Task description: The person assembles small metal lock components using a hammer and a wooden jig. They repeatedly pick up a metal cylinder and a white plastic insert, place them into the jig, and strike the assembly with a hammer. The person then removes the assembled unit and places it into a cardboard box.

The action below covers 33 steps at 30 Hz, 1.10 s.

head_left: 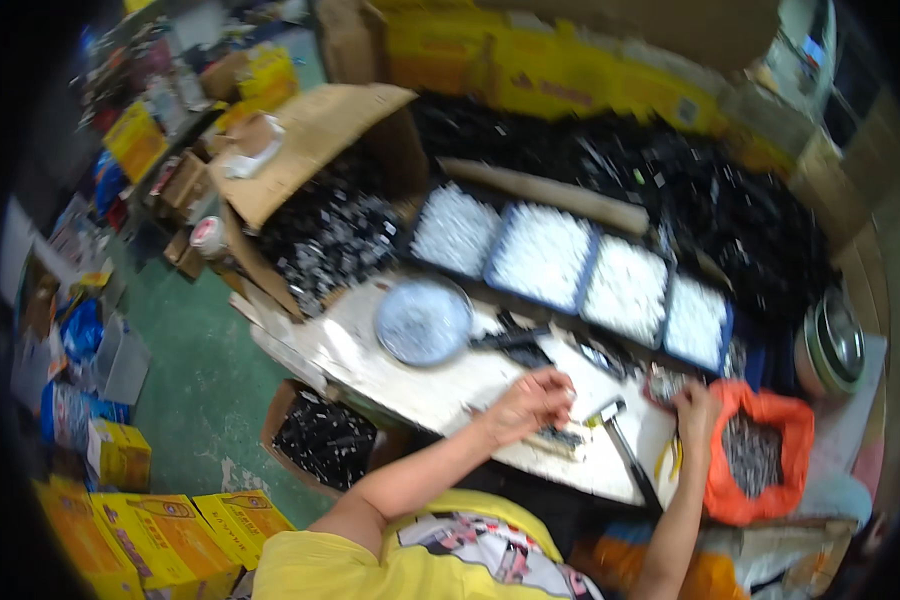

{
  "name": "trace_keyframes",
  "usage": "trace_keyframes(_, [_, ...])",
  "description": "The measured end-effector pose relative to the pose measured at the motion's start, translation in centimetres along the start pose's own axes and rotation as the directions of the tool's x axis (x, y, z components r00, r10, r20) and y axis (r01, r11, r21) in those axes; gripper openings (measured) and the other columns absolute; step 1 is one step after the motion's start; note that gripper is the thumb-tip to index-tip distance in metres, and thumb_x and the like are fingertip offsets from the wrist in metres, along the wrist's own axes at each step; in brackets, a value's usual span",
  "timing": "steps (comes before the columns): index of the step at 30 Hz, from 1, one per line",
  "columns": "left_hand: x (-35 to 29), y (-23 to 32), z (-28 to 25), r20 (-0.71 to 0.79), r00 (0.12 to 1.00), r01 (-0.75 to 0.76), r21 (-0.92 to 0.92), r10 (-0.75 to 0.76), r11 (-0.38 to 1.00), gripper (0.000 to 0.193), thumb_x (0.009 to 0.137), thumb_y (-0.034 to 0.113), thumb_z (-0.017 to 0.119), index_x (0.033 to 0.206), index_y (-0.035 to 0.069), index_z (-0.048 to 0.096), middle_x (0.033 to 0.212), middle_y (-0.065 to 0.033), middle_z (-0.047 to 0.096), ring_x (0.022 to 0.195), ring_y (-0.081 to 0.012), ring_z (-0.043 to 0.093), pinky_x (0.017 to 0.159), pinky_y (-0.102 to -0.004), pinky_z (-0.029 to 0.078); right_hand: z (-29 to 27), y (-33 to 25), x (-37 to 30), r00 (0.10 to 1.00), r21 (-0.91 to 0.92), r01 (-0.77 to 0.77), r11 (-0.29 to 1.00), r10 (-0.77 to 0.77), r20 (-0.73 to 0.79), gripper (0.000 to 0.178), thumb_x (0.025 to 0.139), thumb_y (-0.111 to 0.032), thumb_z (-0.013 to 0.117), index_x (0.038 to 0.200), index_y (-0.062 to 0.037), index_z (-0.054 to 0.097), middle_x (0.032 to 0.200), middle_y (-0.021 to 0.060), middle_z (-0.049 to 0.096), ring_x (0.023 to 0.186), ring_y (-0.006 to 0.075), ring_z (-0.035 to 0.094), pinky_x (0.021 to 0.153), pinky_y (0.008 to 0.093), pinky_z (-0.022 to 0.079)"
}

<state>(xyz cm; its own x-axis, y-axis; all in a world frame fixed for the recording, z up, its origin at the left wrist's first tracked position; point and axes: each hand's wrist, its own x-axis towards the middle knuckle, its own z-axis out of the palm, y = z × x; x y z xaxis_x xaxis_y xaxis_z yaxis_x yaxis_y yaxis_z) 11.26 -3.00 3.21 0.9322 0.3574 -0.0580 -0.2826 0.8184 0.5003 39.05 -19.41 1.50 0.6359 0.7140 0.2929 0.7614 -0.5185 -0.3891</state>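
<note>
Left hand [533, 405], lower center: grip narrow, fingertips bunched, contents can't tell. Right hand [698, 408], lower right, at blurred small parts [665, 383]; fingertips hidden, grip can't tell. Risk: forearm snags orange bag [798, 435], metal bits spill; elbow bump drops hammer [625, 450] off worktop [335, 345] edge.

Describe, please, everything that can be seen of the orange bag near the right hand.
The orange bag stands open, its crumpled rim spread around a heap of small grey pieces. It looks like soft, thin plastic. It sits toward the right end of the white table, beside the right hand. The right forearm lies close along its left side; whether they touch cannot be told. Its underside is hidden.
</note>
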Motion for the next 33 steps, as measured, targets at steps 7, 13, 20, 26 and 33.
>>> trace_keyframes(7, [-1.3, -0.8, 0.0, 0.043, 0.998, -0.042, -0.063, 0.044, 0.997, 0.01, 0.083, -0.001, 0.055, 0.091, 0.005, 0.055, 0.084, -0.0108, 0.055, 0.072, -0.0161, 0.055, 0.062, -0.0315, 0.045, -2.4, -3.9, -1.4, 0.983, 0.496, -0.168, 0.852, 0.181, 0.022, 0.009, 0.078, -0.008, 0.061, 0.075, -0.0002, 0.058, 0.068, 0.0064, 0.056, 0.064, 0.0136, 0.051, 0.06, 0.0257, 0.041])
trace_keyframes(13, [-1.8, -1.2, 0.6, 0.062, 0.993, -0.109, 0.108, 0.103, 0.988, 0.01, 0.082, -0.003, 0.055, 0.09, 0.003, 0.054, 0.088, -0.0101, 0.054, 0.074, -0.0168, 0.056, 0.065, -0.03, 0.048, -2.1, -15.0, -4.8, 0.889, 0.851, -0.429, 0.302, -0.028, 0.458, 0.007, 0.085, -0.009, 0.056, 0.084, -0.0013, 0.057, 0.075, -0.0023, 0.054, 0.071, 0.0044, 0.048, 0.065, 0.0191, 0.04])
trace_keyframes(20, [-2.2, -1.0, 0.6, 0.084, 0.979, -0.2, 0.219, 0.185, 0.955, 0.011, 0.082, -0.004, 0.055, 0.091, 0.002, 0.054, 0.089, -0.0092, 0.054, 0.076, -0.0173, 0.056, 0.068, -0.0294, 0.05, -0.7, -17.2, -5.3, 0.85, 0.851, -0.513, 0.112, -0.07, 0.522, 0.009, 0.086, -0.01, 0.055, 0.084, -0.0008, 0.056, 0.077, -0.0015, 0.054, 0.071, 0.0049, 0.048, 0.066, 0.0193, 0.04])
trace_keyframes(26, [-2.3, -1.1, 0.3, 0.055, 0.972, -0.232, 0.336, 0.227, 0.913, 0.011, 0.081, -0.004, 0.056, 0.091, 0.0, 0.055, 0.088, -0.0083, 0.056, 0.076, -0.0167, 0.059, 0.069, -0.0278, 0.05, -1.1, -18.1, -5.4, 0.819, 0.828, -0.555, 0.083, -0.12, 0.561, 0.011, 0.087, -0.01, 0.054, 0.084, 0.0005, 0.055, 0.074, 0.0018, 0.056, 0.072, 0.0072, 0.051, 0.064, 0.0223, 0.042])
trace_keyframes(33, [-3.0, -0.9, 0.0, -0.025, 0.959, -0.223, 0.553, 0.283, 0.803, 0.015, 0.079, -0.011, 0.054, 0.09, -0.003, 0.059, 0.09, -0.0128, 0.059, 0.079, -0.0196, 0.061, 0.072, -0.0295, 0.052, -0.1, -18.4, -6.0, 0.963, 0.624, 0.175, 0.761, -0.265, 0.053, 0.001, 0.079, -0.004, 0.058, 0.08, -0.004, 0.058, 0.07, 0.005, 0.055, 0.065, 0.0201, 0.05, 0.062, 0.031, 0.034])
